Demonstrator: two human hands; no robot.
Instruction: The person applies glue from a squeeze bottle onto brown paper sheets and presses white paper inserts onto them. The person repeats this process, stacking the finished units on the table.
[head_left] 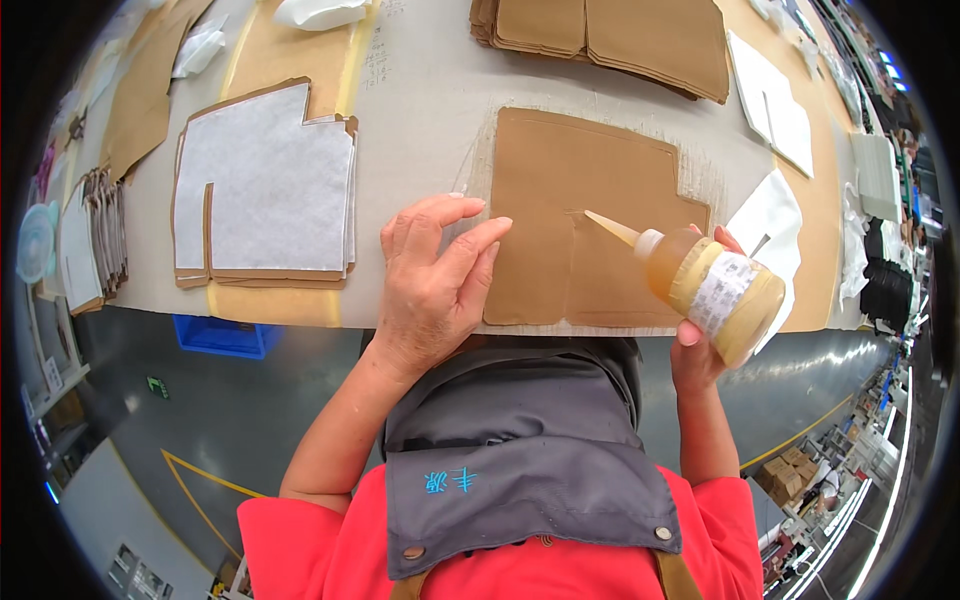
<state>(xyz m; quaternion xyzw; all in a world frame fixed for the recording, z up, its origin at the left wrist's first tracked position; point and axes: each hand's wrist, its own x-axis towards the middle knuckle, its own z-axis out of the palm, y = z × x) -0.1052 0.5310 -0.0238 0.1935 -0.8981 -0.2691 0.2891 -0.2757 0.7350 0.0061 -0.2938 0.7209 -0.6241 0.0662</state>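
A flat brown panel (620, 170) with a notched right corner lies on the table in front of me. My right hand (700, 345) is closed round a squeeze bottle (722, 300) of amber liquid with a paper label. Its long pale nozzle (612, 228) tilts to the left, with the tip over the middle of the panel, by a thin line there; whether it touches I cannot tell. Beside the panel's left edge is my left hand (435, 265), fingers curled and thumb and forefinger apart, with nothing visible in them.
A stack of white-faced brown panels (275, 180) lies at the left. More brown panels (640, 40) are piled at the back. White cut sheets (770, 105) lie at the right, and upright bundled pieces (100, 235) stand far left. A blue crate (225, 337) sits below the table's edge.
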